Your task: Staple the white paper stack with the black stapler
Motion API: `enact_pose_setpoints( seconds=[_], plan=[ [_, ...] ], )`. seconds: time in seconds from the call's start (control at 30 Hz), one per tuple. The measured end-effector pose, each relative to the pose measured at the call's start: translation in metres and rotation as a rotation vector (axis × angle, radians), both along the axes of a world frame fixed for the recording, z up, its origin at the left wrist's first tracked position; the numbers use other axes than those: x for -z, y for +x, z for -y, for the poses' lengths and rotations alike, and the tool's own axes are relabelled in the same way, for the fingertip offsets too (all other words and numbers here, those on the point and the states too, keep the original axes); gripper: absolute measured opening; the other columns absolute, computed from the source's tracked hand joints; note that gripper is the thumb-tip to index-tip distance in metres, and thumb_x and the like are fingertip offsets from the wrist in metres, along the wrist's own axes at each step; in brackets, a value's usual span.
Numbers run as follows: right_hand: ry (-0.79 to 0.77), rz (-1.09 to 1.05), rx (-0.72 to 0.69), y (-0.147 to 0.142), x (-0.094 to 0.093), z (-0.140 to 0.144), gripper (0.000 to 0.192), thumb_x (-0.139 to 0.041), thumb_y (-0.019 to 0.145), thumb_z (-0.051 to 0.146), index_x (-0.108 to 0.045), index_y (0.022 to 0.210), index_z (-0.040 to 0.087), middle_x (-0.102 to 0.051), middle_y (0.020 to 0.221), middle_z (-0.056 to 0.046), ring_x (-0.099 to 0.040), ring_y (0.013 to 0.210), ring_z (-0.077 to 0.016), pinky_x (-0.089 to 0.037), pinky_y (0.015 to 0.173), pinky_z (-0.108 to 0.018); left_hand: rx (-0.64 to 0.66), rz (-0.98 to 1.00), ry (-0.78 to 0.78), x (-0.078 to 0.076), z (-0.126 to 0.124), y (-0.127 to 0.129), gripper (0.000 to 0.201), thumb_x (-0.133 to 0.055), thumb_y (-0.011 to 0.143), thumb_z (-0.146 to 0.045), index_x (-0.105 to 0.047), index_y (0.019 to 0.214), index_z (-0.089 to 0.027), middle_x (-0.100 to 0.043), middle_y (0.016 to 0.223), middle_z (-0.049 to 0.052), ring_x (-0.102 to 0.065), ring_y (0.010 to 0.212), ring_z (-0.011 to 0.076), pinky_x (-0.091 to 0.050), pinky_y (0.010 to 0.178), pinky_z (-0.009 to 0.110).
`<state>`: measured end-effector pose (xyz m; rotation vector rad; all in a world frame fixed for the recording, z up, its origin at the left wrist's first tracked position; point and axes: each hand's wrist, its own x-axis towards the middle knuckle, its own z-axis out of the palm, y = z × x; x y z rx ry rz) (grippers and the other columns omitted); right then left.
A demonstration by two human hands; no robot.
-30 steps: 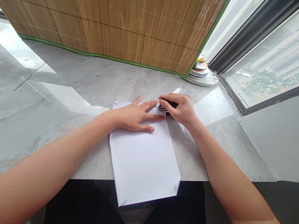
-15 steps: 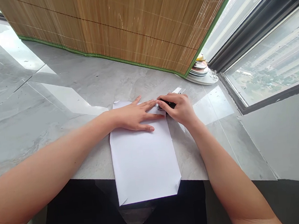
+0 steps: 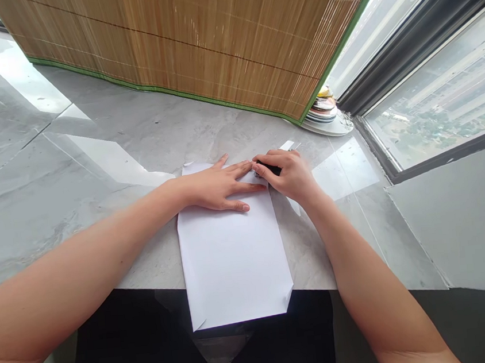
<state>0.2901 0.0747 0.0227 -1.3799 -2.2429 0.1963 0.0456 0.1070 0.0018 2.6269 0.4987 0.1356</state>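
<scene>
Zero grip from left hand (image 3: 221, 188), fingers spread wide on the paper (image 3: 235, 257), centre frame; right hand (image 3: 291, 174) has fingers wrapped round a stapler (image 3: 271, 168), looks like. Left fingertips that close could get nipped if they slip under.

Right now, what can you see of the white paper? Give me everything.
The white paper is plain and roughly rectangular, with its near corners creased or folded; its number of layers can't be told. It lies on the grey marble-look counter, its near end overhanging the edge. The left hand rests spread across its far part. At its far right edge is the black stapler in the right hand, partly hidden.
</scene>
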Motion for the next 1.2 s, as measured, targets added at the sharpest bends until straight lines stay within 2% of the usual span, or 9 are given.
enact_pose_setpoints(
  seconds=[0.1, 0.23, 0.4, 0.5, 0.6, 0.8, 0.87, 1.0, 1.2],
  plan=[
    [0.005, 0.079, -0.011, -0.001, 0.001, -0.001, 0.032, -0.055, 0.109, 0.045, -0.08, 0.098, 0.029, -0.069, 0.08, -0.005, -0.061, 0.082, -0.0239, -0.042, 0.082, -0.04, 0.006, 0.017, 0.001, 0.002, -0.001, 0.0, 0.072, -0.059, 0.099, -0.067, -0.046, 0.165, -0.041, -0.016, 0.184, 0.0, -0.016, 0.168, 0.0412, -0.007, 0.135, 0.064],
    [0.043, 0.198, -0.033, -0.006, 0.001, -0.001, 0.032, -0.054, 0.108, 0.044, -0.08, 0.097, 0.028, -0.072, 0.093, -0.008, -0.057, 0.093, -0.0277, -0.04, 0.085, -0.043, -0.015, -0.004, 0.003, 0.004, -0.002, 0.002, 0.073, -0.058, 0.099, -0.067, -0.048, 0.165, -0.038, -0.014, 0.185, 0.002, -0.01, 0.169, 0.0417, -0.002, 0.134, 0.065],
    [0.011, 0.296, 0.005, -0.007, -0.001, 0.001, 0.032, -0.052, 0.109, 0.041, -0.078, 0.101, 0.025, -0.073, 0.1, -0.01, -0.058, 0.097, -0.0281, -0.039, 0.085, -0.041, -0.026, -0.076, 0.017, 0.001, -0.001, 0.002, 0.076, -0.053, 0.1, -0.071, -0.046, 0.167, -0.036, -0.008, 0.185, 0.001, 0.0, 0.17, 0.0383, 0.003, 0.135, 0.06],
    [-0.019, 0.235, 0.009, 0.005, 0.0, 0.0, 0.023, -0.062, 0.102, 0.04, -0.073, 0.117, 0.025, -0.075, 0.105, -0.008, -0.062, 0.095, -0.0273, -0.041, 0.083, -0.039, -0.024, -0.093, 0.02, -0.002, 0.0, 0.001, 0.074, -0.052, 0.101, -0.071, -0.044, 0.167, -0.039, -0.006, 0.185, 0.0, 0.0, 0.17, 0.0384, 0.002, 0.135, 0.061],
    [-0.02, 0.153, 0.075, 0.021, 0.003, -0.004, 0.03, -0.069, 0.095, 0.032, -0.069, 0.125, 0.027, -0.077, 0.11, -0.007, -0.066, 0.095, -0.0278, -0.043, 0.081, -0.037, -0.025, -0.106, 0.021, -0.005, 0.001, 0.001, 0.072, -0.052, 0.102, -0.07, -0.045, 0.167, -0.041, -0.005, 0.184, 0.0, -0.001, 0.17, 0.0392, 0.002, 0.134, 0.062],
    [-0.009, 0.065, 0.264, 0.035, 0.008, -0.015, 0.028, -0.07, 0.089, 0.027, -0.071, 0.118, 0.025, -0.077, 0.106, -0.009, -0.067, 0.095, -0.0298, -0.047, 0.081, -0.039, -0.025, -0.111, 0.049, -0.005, 0.0, 0.0, 0.073, -0.053, 0.101, -0.071, -0.043, 0.167, -0.042, -0.005, 0.184, 0.001, -0.004, 0.17, 0.0399, -0.002, 0.135, 0.062],
    [-0.005, 0.044, 0.27, 0.036, 0.01, -0.018, 0.027, -0.07, 0.09, 0.028, -0.071, 0.116, 0.024, -0.076, 0.103, -0.009, -0.066, 0.093, -0.0294, -0.048, 0.082, -0.039, -0.028, -0.113, 0.066, -0.003, -0.001, 0.0, 0.08, -0.052, 0.101, -0.074, -0.037, 0.171, -0.039, -0.005, 0.184, 0.004, -0.005, 0.17, 0.0395, -0.002, 0.135, 0.061],
    [-0.014, 0.032, 0.275, 0.036, 0.012, -0.02, 0.024, -0.069, 0.091, 0.031, -0.07, 0.114, 0.025, -0.075, 0.1, -0.009, -0.065, 0.092, -0.0295, -0.048, 0.082, -0.04, -0.051, -0.134, 0.092, -0.001, -0.003, 0.0, 0.096, -0.048, 0.1, -0.078, -0.022, 0.176, -0.026, -0.005, 0.183, 0.012, -0.005, 0.17, 0.0377, -0.002, 0.136, 0.058],
    [-0.044, 0.027, 0.285, 0.034, 0.009, -0.018, 0.023, -0.068, 0.092, 0.03, -0.068, 0.114, 0.025, -0.075, 0.102, -0.009, -0.065, 0.094, -0.0301, -0.047, 0.084, -0.04, -0.055, -0.158, 0.097, -0.001, -0.002, 0.0, 0.099, -0.045, 0.1, -0.08, -0.019, 0.177, -0.024, -0.002, 0.183, 0.012, -0.003, 0.17, 0.0358, 0.001, 0.136, 0.056]
  ],
)
